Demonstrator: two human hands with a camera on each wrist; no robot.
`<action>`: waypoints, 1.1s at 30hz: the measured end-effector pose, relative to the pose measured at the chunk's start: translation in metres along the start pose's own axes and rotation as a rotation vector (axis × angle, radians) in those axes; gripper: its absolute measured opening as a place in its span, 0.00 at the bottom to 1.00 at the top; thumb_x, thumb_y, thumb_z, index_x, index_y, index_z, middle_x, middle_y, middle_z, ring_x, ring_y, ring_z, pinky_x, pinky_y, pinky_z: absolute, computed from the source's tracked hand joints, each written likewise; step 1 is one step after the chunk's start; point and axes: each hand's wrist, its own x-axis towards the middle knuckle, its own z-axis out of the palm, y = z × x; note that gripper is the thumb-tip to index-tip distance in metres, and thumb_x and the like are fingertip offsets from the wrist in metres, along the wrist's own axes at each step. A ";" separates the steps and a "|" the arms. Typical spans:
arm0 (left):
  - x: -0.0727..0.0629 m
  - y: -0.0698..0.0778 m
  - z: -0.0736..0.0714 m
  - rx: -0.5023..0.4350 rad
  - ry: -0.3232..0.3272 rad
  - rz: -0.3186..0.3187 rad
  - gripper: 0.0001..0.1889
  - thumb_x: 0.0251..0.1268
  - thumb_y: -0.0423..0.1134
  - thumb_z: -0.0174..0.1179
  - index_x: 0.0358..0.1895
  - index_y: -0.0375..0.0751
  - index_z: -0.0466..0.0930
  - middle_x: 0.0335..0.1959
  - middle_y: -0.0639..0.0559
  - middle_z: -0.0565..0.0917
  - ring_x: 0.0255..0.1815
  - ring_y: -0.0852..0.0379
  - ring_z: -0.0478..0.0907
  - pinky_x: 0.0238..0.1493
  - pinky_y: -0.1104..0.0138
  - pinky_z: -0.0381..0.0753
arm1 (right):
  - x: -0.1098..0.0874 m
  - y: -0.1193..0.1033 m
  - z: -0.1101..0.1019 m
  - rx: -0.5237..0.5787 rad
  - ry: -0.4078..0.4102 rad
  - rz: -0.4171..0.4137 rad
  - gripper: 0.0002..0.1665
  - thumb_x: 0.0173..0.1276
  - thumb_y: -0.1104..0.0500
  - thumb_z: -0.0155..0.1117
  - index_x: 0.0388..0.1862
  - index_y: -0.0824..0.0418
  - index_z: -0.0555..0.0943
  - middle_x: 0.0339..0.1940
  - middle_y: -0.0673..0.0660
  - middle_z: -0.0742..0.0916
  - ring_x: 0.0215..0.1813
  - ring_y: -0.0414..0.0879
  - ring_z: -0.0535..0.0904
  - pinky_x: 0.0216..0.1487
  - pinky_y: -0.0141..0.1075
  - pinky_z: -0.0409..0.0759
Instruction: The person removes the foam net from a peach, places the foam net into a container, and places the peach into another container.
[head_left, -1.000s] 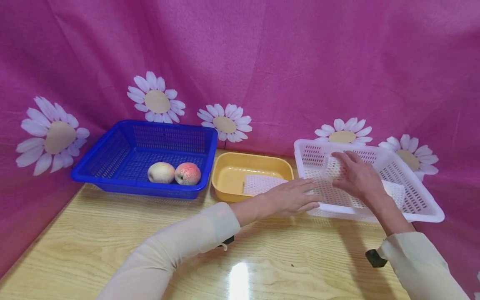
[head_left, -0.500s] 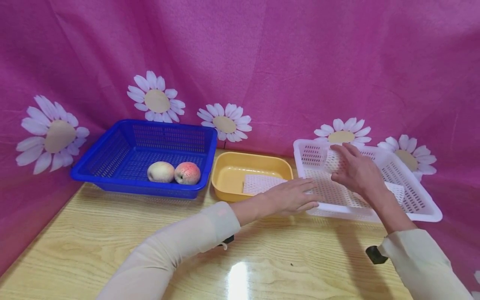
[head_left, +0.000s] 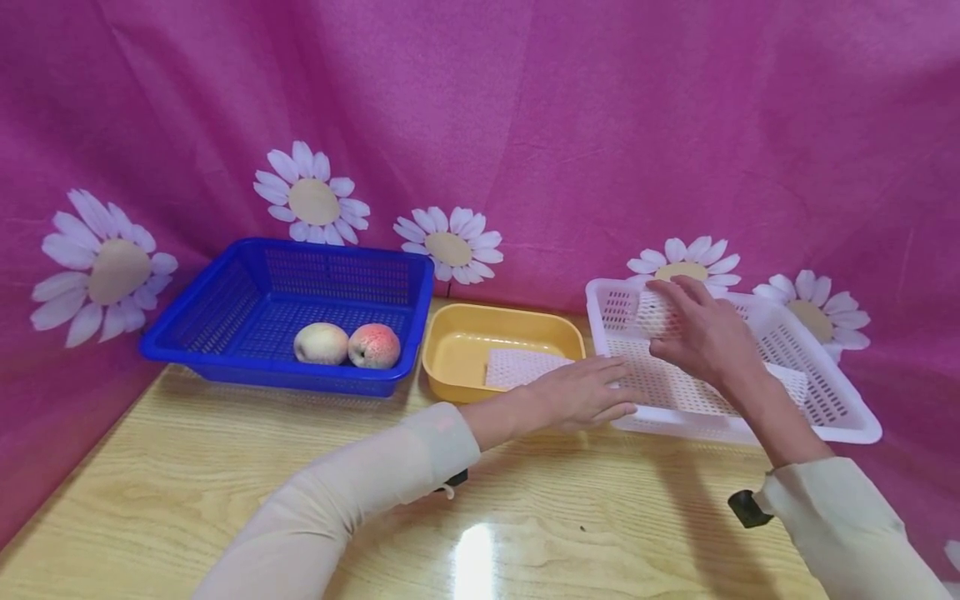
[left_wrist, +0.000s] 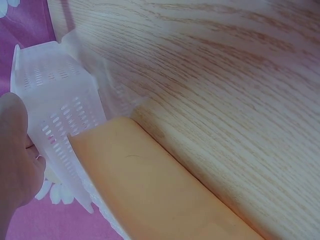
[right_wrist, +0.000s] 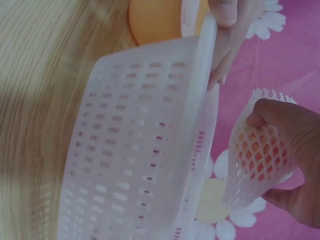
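My right hand grips a red-and-yellow fruit in a white foam net sleeve, with thumb and fingers on either side of it. This netted fruit hangs over the white basket, near its back left part. My left hand lies with fingers extended at the near left corner of the white basket, palm down. Its fingertips are right at the basket's rim, and its wrist passes over the near edge of the yellow tray. In the left wrist view only part of the left hand shows.
A white foam net sleeve lies in the yellow tray; another white foam net is in the white basket, partly behind the right wrist. At left, a blue basket holds a pale fruit and a red fruit. A pink flowered cloth hangs behind.
My right hand has risen slightly and shifted left with the netted fruit over the white basket. The left hand stays where it was.
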 end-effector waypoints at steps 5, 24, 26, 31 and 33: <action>-0.001 -0.001 0.001 0.007 0.026 0.008 0.25 0.83 0.54 0.34 0.74 0.58 0.68 0.75 0.45 0.65 0.77 0.48 0.55 0.77 0.63 0.46 | 0.004 -0.012 0.000 0.009 0.011 -0.022 0.48 0.46 0.57 0.79 0.70 0.53 0.71 0.66 0.66 0.74 0.38 0.71 0.78 0.36 0.61 0.77; -0.017 -0.008 0.000 -0.037 0.179 0.054 0.25 0.83 0.52 0.38 0.76 0.52 0.65 0.73 0.49 0.67 0.76 0.51 0.57 0.76 0.63 0.48 | 0.009 -0.038 -0.004 -0.005 0.030 -0.065 0.49 0.47 0.58 0.78 0.71 0.53 0.71 0.65 0.66 0.74 0.42 0.71 0.78 0.44 0.60 0.74; -0.021 -0.010 -0.003 -0.053 0.222 0.077 0.24 0.82 0.51 0.41 0.74 0.50 0.67 0.71 0.49 0.70 0.74 0.51 0.60 0.76 0.64 0.49 | 0.009 -0.040 -0.004 -0.008 0.033 -0.064 0.48 0.46 0.58 0.77 0.70 0.53 0.71 0.65 0.65 0.74 0.41 0.70 0.78 0.43 0.59 0.75; -0.033 -0.015 -0.010 -0.102 0.313 0.103 0.23 0.81 0.49 0.46 0.71 0.47 0.70 0.68 0.50 0.73 0.70 0.54 0.65 0.73 0.70 0.55 | 0.010 -0.043 -0.002 -0.023 0.047 -0.067 0.48 0.45 0.58 0.77 0.69 0.52 0.72 0.64 0.62 0.75 0.38 0.69 0.77 0.36 0.57 0.76; -0.037 -0.016 -0.011 -0.111 0.340 0.118 0.22 0.81 0.48 0.47 0.71 0.46 0.70 0.68 0.50 0.73 0.70 0.53 0.66 0.73 0.69 0.55 | 0.010 -0.044 -0.001 -0.025 0.049 -0.077 0.47 0.45 0.58 0.78 0.68 0.53 0.72 0.63 0.62 0.76 0.36 0.68 0.78 0.37 0.57 0.77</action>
